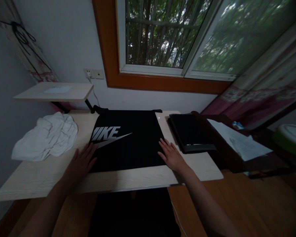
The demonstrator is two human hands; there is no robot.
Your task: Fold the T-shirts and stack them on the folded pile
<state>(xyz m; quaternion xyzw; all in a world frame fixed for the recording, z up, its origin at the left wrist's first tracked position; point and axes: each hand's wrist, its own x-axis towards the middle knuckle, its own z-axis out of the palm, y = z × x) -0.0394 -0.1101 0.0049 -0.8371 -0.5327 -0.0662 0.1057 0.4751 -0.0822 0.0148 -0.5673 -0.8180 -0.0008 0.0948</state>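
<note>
A black T-shirt [135, 148] with a white printed logo lies flat on the pale wooden desk [143, 177], its sides folded in to a near-rectangle. Small dark ends of cloth stick out at its two far corners. My left hand [82, 163] rests at the shirt's left edge, fingers spread over the cloth near the logo. On the opposite edge lies my right hand [171, 154], palm down with its fingers apart and fingertips on the fabric. Neither hand grips anything.
A crumpled white cloth [46, 136] sits at the desk's left, below a raised shelf [54, 92] with a paper on it. Right of the shirt lies a black flat folder-like item [189, 131]. Papers [239, 140] rest on a dark surface farther right. A window is behind.
</note>
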